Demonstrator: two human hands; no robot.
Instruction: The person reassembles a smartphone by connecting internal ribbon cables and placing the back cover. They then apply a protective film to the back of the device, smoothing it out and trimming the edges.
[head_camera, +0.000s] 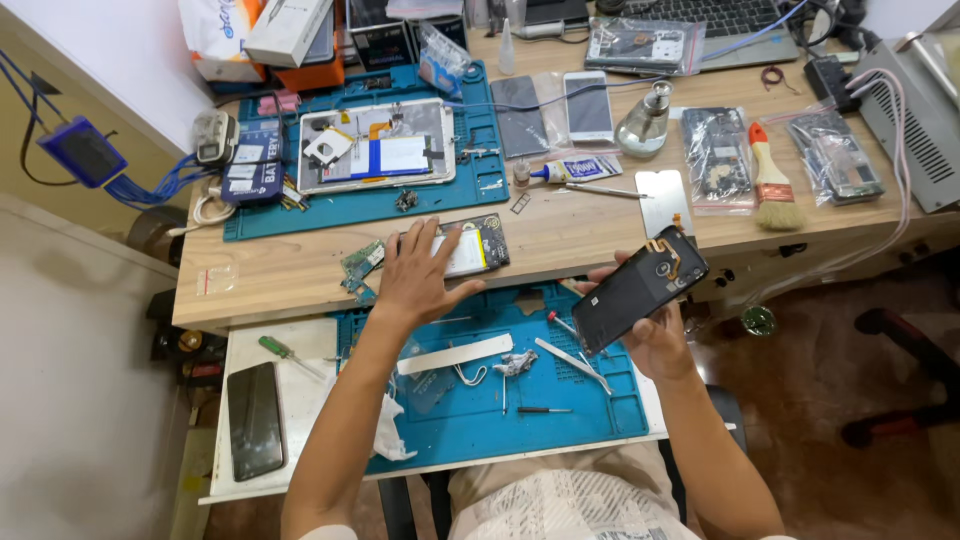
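Note:
My right hand (655, 335) holds a black phone back cover (640, 288) tilted above the front blue mat (560, 400); an orange flex strip shows at its upper end. Spread flat, my left hand (415, 275) rests on an opened phone body (470, 250) lying at the wooden bench's front edge. A small green circuit board (358, 265) lies just left of that hand. Below the hands, on the mat, lie metal tweezers (572, 362), a white plastic strip (455, 355) and a small screwdriver (530, 410).
An opened tablet (375, 150) lies on the rear blue mat (470, 195). Two phones (588, 105), a glue tube (565, 172), a glass bottle (645, 125), a brush (772, 185) and bagged parts sit on the bench. A dark phone (255, 420) and green screwdriver (285, 352) lie front left.

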